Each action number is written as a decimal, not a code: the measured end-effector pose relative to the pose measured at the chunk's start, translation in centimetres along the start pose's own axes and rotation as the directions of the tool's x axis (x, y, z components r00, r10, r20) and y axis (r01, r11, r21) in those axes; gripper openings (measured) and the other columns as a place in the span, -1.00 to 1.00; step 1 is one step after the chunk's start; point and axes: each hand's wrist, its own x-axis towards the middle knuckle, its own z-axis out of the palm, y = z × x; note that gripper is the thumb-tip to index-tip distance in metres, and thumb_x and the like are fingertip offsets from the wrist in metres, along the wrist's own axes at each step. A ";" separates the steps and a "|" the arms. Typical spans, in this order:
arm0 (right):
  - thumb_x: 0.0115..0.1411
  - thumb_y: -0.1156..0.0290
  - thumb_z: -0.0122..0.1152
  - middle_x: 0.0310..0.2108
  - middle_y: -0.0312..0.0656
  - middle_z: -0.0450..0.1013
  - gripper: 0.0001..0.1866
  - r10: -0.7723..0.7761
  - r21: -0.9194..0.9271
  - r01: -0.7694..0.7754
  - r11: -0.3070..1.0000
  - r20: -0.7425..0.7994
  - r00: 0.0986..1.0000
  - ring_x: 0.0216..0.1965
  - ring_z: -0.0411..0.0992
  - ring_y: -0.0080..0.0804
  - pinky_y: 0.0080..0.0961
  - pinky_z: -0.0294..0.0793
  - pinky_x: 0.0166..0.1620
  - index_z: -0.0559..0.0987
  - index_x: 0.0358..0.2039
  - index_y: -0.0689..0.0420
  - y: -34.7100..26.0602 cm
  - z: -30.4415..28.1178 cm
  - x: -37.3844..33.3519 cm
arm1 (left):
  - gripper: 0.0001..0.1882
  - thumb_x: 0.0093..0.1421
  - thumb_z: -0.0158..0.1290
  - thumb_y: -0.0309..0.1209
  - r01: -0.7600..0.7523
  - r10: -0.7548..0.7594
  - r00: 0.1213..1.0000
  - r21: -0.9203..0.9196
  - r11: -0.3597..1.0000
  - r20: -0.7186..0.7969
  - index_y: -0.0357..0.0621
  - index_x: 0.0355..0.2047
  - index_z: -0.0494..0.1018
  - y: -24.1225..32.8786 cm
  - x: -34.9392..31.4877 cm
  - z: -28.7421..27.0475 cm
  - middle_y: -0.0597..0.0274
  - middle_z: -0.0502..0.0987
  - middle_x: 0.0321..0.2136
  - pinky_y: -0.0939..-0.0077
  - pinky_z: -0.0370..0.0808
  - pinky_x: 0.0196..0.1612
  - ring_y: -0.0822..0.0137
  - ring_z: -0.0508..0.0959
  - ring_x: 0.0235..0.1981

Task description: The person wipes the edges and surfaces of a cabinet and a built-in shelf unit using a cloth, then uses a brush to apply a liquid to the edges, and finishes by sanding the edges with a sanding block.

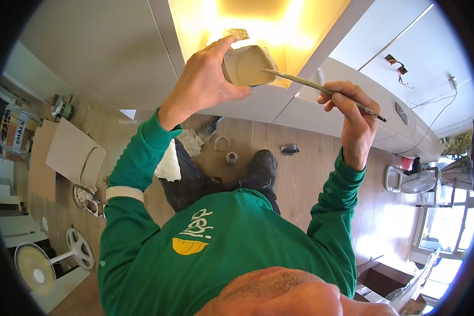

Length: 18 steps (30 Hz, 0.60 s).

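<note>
My left hand (208,79) is wrapped round the side of a small tub (248,67) with beige paint or filler inside, tilted so that its inside shows. Between the thumb and fingers of my right hand (354,113) is a slim paintbrush (303,80) with a smeared handle. The brush's tip reaches over the right rim of the tub; whether it touches the beige stuff I cannot tell. Right behind the tub is a brightly lit niche (313,26) in the pale panelled unit (105,42).
On the wooden floor (305,168) by my feet lie a tape ring (221,142), a small round fitting (230,157) and a dark small object (289,149). Board pieces (75,152) and a white fan (36,268) are on the left. Wires (397,68) hang at the upper right.
</note>
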 end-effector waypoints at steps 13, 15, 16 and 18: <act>0.14 0.59 0.13 -0.37 -0.16 0.59 -0.79 0.072 -0.089 -0.065 0.994 0.082 0.994 -0.38 0.54 -0.49 -0.58 0.44 -0.30 0.69 -0.26 0.27 1.3 0.7 0.3 | -0.02 -0.24 0.47 -0.24 -0.045 0.045 0.999 0.057 0.997 0.005 -0.45 0.17 0.31 -0.7 -0.1 1.9 -0.28 0.58 -0.18 0.27 0.56 -0.06 -0.08 0.64 -0.22; 0.14 0.59 0.13 -0.37 -0.15 0.59 -0.79 0.077 -0.080 -0.071 0.994 0.079 0.994 -0.38 0.54 -0.48 -0.57 0.44 -0.31 0.69 -0.26 0.28 1.8 0.7 0.2 | -0.01 -0.24 0.47 -0.23 0.036 -0.039 0.997 0.044 0.998 0.067 -0.46 0.17 0.31 -0.4 0.0 1.7 -0.29 0.58 -0.16 0.28 0.56 -0.04 -0.08 0.64 -0.20; 0.14 0.59 0.13 -0.36 -0.15 0.59 -0.79 0.095 -0.080 -0.088 0.993 0.088 0.992 -0.37 0.55 -0.48 -0.57 0.45 -0.31 0.69 -0.26 0.28 2.1 0.7 0.1 | -0.01 -0.24 0.47 -0.23 0.078 -0.082 0.992 0.041 0.996 0.099 -0.46 0.17 0.31 -0.4 0.0 1.7 -0.30 0.58 -0.15 0.28 0.56 -0.03 -0.07 0.65 -0.19; 0.14 0.59 0.12 -0.35 -0.15 0.59 -0.79 0.099 -0.072 -0.094 0.993 0.074 0.992 -0.37 0.55 -0.47 -0.56 0.45 -0.31 0.69 -0.26 0.29 2.5 0.4 0.0 | -0.01 -0.24 0.47 -0.22 0.039 -0.042 0.998 0.066 0.997 0.047 -0.46 0.17 0.31 -0.8 0.1 2.2 -0.29 0.58 -0.14 0.29 0.56 -0.03 -0.06 0.65 -0.18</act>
